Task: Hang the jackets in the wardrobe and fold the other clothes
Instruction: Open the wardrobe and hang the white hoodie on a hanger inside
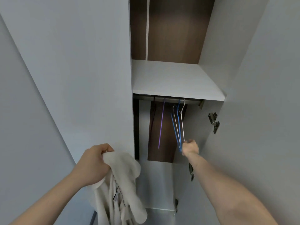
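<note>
Nearest me, my left hand is bunched round the collar end of a cream jacket, fingers curled tight into the cloth; the rest of it hangs down past the bottom edge of view, just in front of the closed left door. That door's edge runs straight up beside the jacket and marks the left limit of the opening. Further in, my right hand reaches into the wardrobe and pinches the low end of a white hanger, which hooks on the rail above. Two blue hangers hang touching it on its left, and a purple hanger hangs apart from them, nearer the middle of the rail. Between the purple one and the left side wall the rail is bare, with free space below. The shelf sits directly over the rail, its front edge jutting toward me. On the right, the open door stands wide, its hinges showing along its inner edge.
</note>
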A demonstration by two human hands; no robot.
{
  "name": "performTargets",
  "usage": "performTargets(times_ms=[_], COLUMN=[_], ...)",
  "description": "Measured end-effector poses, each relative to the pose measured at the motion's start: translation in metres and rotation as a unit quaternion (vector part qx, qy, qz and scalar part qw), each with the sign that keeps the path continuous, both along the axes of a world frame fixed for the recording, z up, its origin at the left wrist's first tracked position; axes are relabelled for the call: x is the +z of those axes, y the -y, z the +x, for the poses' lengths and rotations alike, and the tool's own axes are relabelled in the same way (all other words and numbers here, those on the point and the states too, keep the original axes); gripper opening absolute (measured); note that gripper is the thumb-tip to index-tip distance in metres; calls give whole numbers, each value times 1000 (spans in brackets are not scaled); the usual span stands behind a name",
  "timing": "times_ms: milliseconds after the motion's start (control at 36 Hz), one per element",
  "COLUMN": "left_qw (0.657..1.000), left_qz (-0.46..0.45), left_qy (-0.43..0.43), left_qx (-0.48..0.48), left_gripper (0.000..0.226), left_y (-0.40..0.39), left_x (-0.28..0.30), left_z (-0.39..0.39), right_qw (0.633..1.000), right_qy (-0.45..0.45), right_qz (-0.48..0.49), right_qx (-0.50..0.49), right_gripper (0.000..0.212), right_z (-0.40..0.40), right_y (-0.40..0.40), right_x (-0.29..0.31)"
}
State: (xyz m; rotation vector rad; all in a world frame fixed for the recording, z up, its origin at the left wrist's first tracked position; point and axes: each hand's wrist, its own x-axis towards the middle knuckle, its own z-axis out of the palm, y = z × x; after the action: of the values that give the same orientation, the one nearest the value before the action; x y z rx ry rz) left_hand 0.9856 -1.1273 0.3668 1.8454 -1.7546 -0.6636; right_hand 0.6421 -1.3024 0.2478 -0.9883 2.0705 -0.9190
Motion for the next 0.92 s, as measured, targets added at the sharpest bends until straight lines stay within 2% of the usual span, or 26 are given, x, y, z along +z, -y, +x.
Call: performTargets(times_ms=[222,417,750,917], left_qw=[999,998,997,998], left_qz=[10,20,30,23], left_qy=[-6,-12,-26,-20], left_qx=[31,56,62,61], left_gripper=[27,25,27,26], left_y=[28,39,38,31], left_x=[0,-2,-6,-3], left_z=[-3,-9,-17,-18], right_qw=[999,996,994,996], right_qy=[28,-37,-15,-9], right_qz=[31,43,8,-21], right_qx=[8,62,111,86], right_gripper=[34,29,23,20], right_z=[-6,5,31,31], right_y=[46,58,68,65], right_x=[-9,-11,-9,-3])
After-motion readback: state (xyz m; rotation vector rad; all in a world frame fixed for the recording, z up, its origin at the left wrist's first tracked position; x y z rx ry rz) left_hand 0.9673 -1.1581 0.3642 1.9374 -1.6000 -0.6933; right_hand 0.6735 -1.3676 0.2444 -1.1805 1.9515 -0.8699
